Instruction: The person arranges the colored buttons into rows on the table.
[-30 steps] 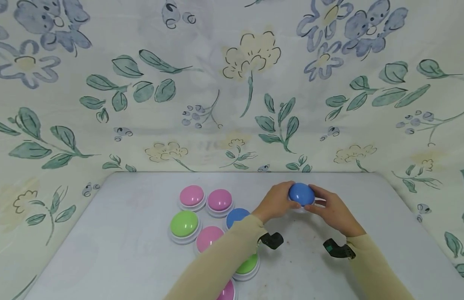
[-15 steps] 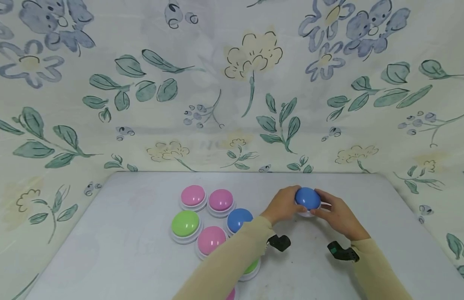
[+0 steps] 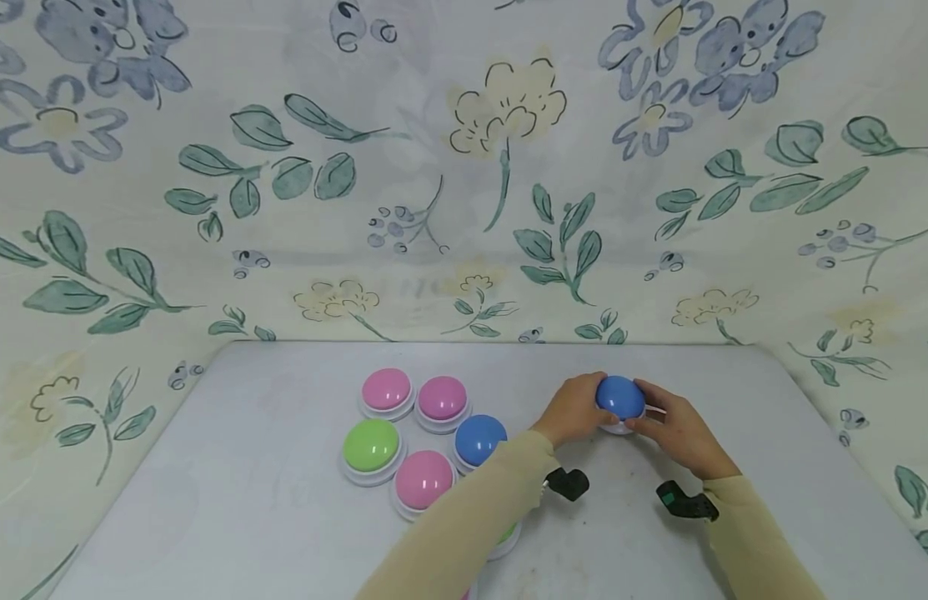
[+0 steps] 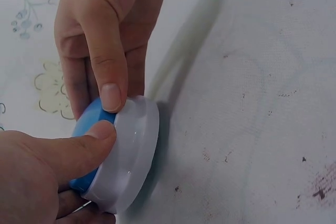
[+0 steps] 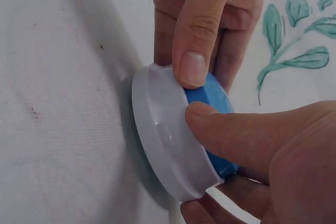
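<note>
Both hands grip one blue push button (image 3: 620, 397) with a white round base, toward the back right of the table. My left hand (image 3: 576, 408) holds its left side and my right hand (image 3: 675, 427) its right side. In the left wrist view the two thumbs lie near each other at the seam between the blue dome and the white base (image 4: 128, 156). The right wrist view shows the base (image 5: 165, 135) close over the white cloth, slightly tilted, with fingers curled round behind it.
Left of the arms stand more push buttons: two pink at the back, pink (image 3: 387, 390) and pink (image 3: 443, 398), a green one (image 3: 370, 445), a blue one (image 3: 480, 439) and a nearer pink one (image 3: 423, 480). The left sleeve (image 3: 464, 533) partly covers others. A floral cloth (image 3: 464, 167) hangs behind the table.
Both hands have moved the blue button a little to the right and slightly nearer, keeping their grip. The other buttons have stayed in their places.
</note>
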A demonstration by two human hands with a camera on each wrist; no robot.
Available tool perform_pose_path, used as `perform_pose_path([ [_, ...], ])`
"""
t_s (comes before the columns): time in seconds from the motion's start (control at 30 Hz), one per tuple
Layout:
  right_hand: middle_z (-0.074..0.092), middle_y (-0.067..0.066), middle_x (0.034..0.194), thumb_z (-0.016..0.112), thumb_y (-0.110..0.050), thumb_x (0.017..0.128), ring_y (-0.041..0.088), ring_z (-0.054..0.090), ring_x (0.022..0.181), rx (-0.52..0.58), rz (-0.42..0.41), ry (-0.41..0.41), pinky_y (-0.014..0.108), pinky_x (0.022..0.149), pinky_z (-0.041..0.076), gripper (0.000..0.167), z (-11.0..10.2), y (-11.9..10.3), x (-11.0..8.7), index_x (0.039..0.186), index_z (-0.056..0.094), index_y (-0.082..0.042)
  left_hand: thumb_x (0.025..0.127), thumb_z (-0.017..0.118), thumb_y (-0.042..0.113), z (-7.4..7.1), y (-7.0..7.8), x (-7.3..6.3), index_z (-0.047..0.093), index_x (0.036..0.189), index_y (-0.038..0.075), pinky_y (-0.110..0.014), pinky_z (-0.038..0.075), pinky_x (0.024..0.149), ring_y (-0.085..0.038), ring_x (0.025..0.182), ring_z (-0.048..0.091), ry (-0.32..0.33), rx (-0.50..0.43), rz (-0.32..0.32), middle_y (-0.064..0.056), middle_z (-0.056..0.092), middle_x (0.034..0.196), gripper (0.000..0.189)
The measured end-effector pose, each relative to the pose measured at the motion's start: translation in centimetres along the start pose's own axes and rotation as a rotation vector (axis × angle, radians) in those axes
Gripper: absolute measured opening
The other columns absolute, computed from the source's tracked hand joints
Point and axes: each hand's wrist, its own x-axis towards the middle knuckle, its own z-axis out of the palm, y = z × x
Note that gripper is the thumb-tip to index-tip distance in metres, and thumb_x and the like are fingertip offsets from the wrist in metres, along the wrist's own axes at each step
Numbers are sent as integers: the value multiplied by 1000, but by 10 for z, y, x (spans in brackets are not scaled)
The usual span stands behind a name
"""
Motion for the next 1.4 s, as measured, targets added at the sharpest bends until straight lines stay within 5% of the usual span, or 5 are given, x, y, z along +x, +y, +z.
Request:
perform_pose_path([
  [0.67, 32, 40, 150, 65, -10, 96, 56, 41, 133, 5, 74, -27, 55, 102, 46, 73, 2, 6, 3, 152, 25, 13, 91, 76, 21, 8, -3, 4, 50, 145, 3, -33, 45, 110, -21, 129, 56, 1, 28, -8, -9, 58, 142, 62],
  [1.4, 30, 38, 153, 64, -17, 98, 55, 36, 137, -25, 25, -9, 58, 108, 40, 72, -3, 7, -1, 152, 26, 12, 91, 76, 25, 4, -5, 3, 42, 151, 3, -32, 38, 115, -22, 139, 47, -32, 11, -52, -9, 50, 151, 72],
])
